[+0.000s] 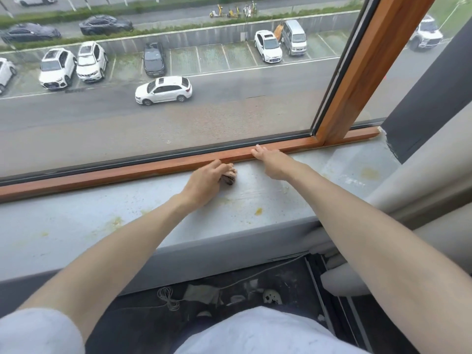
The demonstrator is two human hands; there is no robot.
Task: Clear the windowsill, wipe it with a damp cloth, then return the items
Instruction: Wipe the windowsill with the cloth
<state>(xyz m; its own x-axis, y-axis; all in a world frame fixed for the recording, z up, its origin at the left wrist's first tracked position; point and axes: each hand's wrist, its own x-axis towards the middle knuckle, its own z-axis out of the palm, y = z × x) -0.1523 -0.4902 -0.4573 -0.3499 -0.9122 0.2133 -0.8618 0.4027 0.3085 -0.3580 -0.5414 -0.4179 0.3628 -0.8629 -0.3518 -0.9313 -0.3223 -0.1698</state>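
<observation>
The pale grey windowsill point(76, 226) runs across the view, speckled with dirt and yellowish stains. My left hand point(204, 180) grips a small dark brown cloth point(228, 179) bunched against the sill, close to the wooden window frame point(127, 172). My right hand point(268, 159) lies further right with straight fingers, fingertips touching the lower rail of the frame. No other items stand on the visible part of the sill.
A vertical wooden mullion point(362, 72) rises at the right. A rolled grey curtain point(421, 175) leans along the right end of the sill. Below the sill, the dark floor point(255, 277) holds a thin cable and scraps of debris.
</observation>
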